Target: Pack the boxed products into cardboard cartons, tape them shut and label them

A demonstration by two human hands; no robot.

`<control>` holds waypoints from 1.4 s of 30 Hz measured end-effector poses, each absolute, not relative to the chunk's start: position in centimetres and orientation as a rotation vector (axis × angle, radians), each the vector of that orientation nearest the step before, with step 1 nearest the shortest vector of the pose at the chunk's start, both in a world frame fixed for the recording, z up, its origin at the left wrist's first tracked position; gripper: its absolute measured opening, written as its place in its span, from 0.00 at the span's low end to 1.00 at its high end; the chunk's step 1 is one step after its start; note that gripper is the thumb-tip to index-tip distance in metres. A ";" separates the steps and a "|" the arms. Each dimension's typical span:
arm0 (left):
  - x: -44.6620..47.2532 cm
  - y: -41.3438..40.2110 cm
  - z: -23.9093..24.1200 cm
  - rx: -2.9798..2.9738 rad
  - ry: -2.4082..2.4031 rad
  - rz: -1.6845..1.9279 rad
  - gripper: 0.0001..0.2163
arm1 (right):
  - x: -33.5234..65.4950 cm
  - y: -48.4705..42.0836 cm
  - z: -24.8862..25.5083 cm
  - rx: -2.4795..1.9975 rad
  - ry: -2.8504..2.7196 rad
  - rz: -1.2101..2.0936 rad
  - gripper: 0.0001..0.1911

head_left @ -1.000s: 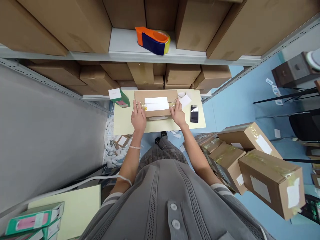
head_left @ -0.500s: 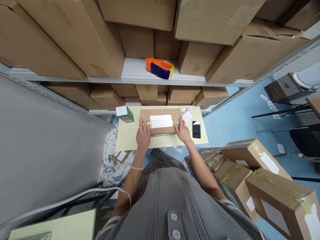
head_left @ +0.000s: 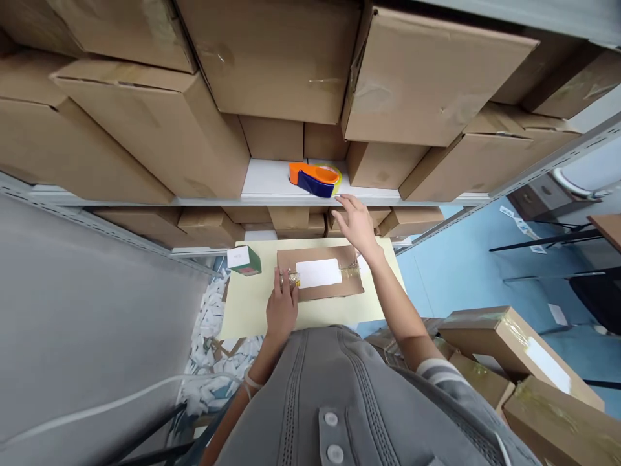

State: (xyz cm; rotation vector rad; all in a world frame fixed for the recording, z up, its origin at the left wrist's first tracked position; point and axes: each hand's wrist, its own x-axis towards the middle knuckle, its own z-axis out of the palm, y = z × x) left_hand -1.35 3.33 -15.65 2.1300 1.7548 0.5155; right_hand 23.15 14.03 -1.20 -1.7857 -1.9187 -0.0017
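Note:
A flat cardboard box (head_left: 349, 288) with a white label (head_left: 318, 272) lies on a pale yellow table (head_left: 247, 307). My left hand (head_left: 282, 306) rests on the box's left end, fingers curled over its edge. My right hand (head_left: 358, 223) is raised in the air with fingers spread, holding nothing. It hovers just below the shelf edge, close to an orange and blue tape dispenser (head_left: 315, 178) that sits on the grey shelf (head_left: 272, 184).
Large cardboard boxes (head_left: 272, 58) fill the shelves above and behind the table. A small green box (head_left: 244, 260) stands at the table's left corner. Taped parcels (head_left: 514, 349) are stacked on the blue floor at right. Paper scraps (head_left: 208, 336) litter the floor at left.
My right hand has left the box's right end and risen toward the shelf with the tape dispenser. The view has tilted upward. My left hand stays on the box.

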 end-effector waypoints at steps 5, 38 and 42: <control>-2.0 4.1 -15.5 2.047 1.711 0.551 0.28 | 21.7 23.0 -1.0 -1.809 -1.986 -0.051 0.24; -0.5 8.2 -7.1 1.197 0.910 0.687 0.23 | 19.8 -0.5 -5.9 -1.714 -1.098 0.719 0.25; -0.4 7.4 -7.8 1.249 0.943 0.660 0.19 | 19.9 -1.4 -5.7 -1.783 -1.189 0.660 0.22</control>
